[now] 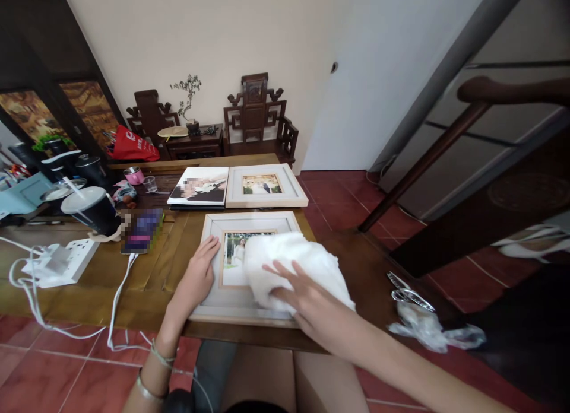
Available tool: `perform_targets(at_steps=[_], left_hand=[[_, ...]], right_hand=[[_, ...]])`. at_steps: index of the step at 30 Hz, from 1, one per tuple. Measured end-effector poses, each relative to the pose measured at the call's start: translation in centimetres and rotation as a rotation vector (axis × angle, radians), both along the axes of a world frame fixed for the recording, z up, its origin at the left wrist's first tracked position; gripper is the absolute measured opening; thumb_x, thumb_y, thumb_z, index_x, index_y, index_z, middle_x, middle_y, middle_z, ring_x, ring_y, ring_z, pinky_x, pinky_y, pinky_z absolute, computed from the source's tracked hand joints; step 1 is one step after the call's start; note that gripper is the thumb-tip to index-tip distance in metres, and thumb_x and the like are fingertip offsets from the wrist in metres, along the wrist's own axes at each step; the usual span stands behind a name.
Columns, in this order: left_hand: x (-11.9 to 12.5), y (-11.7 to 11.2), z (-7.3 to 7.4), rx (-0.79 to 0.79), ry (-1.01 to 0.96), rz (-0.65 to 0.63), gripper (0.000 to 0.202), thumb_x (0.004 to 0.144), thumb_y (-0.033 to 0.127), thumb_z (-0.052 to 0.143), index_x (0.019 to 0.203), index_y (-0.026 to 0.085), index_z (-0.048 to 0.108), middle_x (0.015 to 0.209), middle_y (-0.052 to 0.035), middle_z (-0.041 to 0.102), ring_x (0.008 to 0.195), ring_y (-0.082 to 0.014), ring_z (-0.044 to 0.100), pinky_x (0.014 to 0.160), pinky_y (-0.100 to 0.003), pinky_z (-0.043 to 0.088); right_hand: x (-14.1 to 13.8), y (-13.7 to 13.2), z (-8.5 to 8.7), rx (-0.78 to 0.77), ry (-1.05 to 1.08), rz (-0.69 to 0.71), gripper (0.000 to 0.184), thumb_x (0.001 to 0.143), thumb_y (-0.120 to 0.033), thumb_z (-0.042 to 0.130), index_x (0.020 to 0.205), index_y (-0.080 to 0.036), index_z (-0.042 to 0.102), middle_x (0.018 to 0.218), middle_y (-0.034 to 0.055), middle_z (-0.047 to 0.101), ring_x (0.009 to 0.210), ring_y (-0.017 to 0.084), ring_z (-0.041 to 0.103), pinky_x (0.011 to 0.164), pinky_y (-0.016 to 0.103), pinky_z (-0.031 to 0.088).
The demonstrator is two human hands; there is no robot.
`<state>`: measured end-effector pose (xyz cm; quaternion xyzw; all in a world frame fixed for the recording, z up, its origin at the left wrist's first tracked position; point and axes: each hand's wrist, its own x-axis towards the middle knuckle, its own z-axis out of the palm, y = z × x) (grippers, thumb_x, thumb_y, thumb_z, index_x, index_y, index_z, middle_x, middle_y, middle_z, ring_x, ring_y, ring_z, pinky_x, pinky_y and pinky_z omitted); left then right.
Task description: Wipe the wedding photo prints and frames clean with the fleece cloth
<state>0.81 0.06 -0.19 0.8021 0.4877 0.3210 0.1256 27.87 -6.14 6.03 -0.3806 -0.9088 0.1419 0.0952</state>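
A pale wooden picture frame (256, 221) lies face up at the near edge of the table, a photo of a person in white showing inside it. My left hand (200, 272) grips the frame's left edge, fingers laid over the rim. Under my right hand (299, 287), whose fingers are spread, is a bunched white cloth (320, 260) pressed onto the frame's right half. The cloth hides that side of the photo and the frame's right rim.
Behind lie a second framed photo (289, 187) and a photo panel (178, 193). To the left are a phone (142, 232) on a cable, a power strip (82, 261) and a lidded drink cup (100, 214). Scissors (412, 297) and crumpled plastic (423, 324) lie to the right.
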Motion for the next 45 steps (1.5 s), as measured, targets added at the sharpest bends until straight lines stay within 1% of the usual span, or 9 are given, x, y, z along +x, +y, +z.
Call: perform_targets(at_steps=[10,13,17,24,27,31,37,40,45], left_hand=[[0.0,-0.1,0.4,-0.014,0.007,-0.009,0.055,0.082,0.000,0.034,0.132,0.011,0.051,0.140,-0.0144,0.050,0.137,-0.0215,0.036,0.115,-0.047,0.029],[0.1,0.0,0.2,-0.005,-0.016,0.004,0.056,0.081,0.000,0.034,0.132,0.014,0.052,0.139,-0.0130,0.051,0.137,-0.0213,0.037,0.115,-0.047,0.030],[0.2,0.0,0.1,-0.009,-0.014,0.014,0.057,0.081,-0.001,0.033,0.133,0.014,0.051,0.140,-0.0123,0.050,0.137,-0.0210,0.037,0.114,-0.048,0.031],[0.4,-0.3,0.5,-0.048,0.025,0.024,0.053,0.086,0.004,0.032,0.136,0.015,0.047,0.144,-0.0122,0.045,0.139,-0.0201,0.033,0.115,-0.047,0.029],[0.4,-0.4,0.6,-0.067,0.037,0.032,0.050,0.089,0.007,0.032,0.136,0.015,0.047,0.145,-0.0123,0.044,0.139,-0.0206,0.032,0.114,-0.048,0.029],[0.4,-0.4,0.6,-0.073,0.033,0.024,0.049,0.090,0.009,0.033,0.137,0.018,0.046,0.145,-0.0110,0.044,0.139,-0.0209,0.032,0.114,-0.050,0.029],[0.4,-0.5,0.8,-0.098,0.044,0.035,0.048,0.091,0.010,0.033,0.136,0.018,0.046,0.145,-0.0117,0.044,0.140,-0.0218,0.032,0.114,-0.050,0.029],[0.4,-0.4,0.8,-0.086,0.040,0.031,0.048,0.090,0.010,0.034,0.136,0.018,0.047,0.144,-0.0121,0.045,0.139,-0.0215,0.033,0.114,-0.049,0.029],[0.5,-0.5,0.7,-0.090,0.032,0.036,0.047,0.092,0.011,0.032,0.137,0.017,0.046,0.145,-0.0120,0.043,0.140,-0.0213,0.031,0.114,-0.049,0.028]], right_hand=[[-0.5,11.3,-1.5,0.280,-0.117,-0.134,0.054,0.072,0.007,0.043,0.120,-0.011,0.059,0.147,0.0190,0.036,0.138,0.037,0.024,0.109,0.062,0.024],[-0.8,10.3,-1.2,0.235,-0.180,-0.096,0.055,0.072,0.009,0.042,0.119,-0.011,0.061,0.146,0.0189,0.038,0.137,0.039,0.026,0.107,0.063,0.025],[-0.5,5.2,0.2,0.109,-0.223,-0.001,0.059,0.067,0.009,0.045,0.119,-0.014,0.063,0.145,0.0171,0.040,0.137,0.037,0.028,0.109,0.059,0.028],[-0.1,-2.2,2.9,-0.160,-0.036,0.157,0.054,0.065,0.004,0.044,0.105,-0.024,0.066,0.148,0.0019,0.038,0.138,0.026,0.029,0.113,0.050,0.029],[-0.8,-1.4,1.4,-0.096,0.020,0.109,0.058,0.062,0.005,0.043,0.108,-0.024,0.066,0.149,0.0013,0.036,0.139,0.027,0.026,0.115,0.050,0.024],[-1.7,3.8,-1.0,0.094,-0.030,0.016,0.054,0.067,0.006,0.045,0.113,-0.015,0.063,0.148,0.0120,0.037,0.139,0.032,0.023,0.114,0.054,0.022],[-2.7,11.5,-1.2,0.262,-0.062,-0.107,0.051,0.074,0.007,0.042,0.118,-0.010,0.060,0.150,0.0153,0.033,0.140,0.040,0.014,0.108,0.068,0.018],[-3.1,10.8,-1.0,0.241,-0.095,-0.075,0.056,0.074,0.010,0.033,0.119,-0.010,0.060,0.149,0.0143,0.034,0.139,0.041,0.014,0.107,0.068,0.019],[-2.3,4.6,0.4,0.021,-0.157,0.033,0.059,0.066,0.010,0.039,0.115,-0.013,0.063,0.146,0.0143,0.039,0.137,0.042,0.023,0.105,0.067,0.025]])
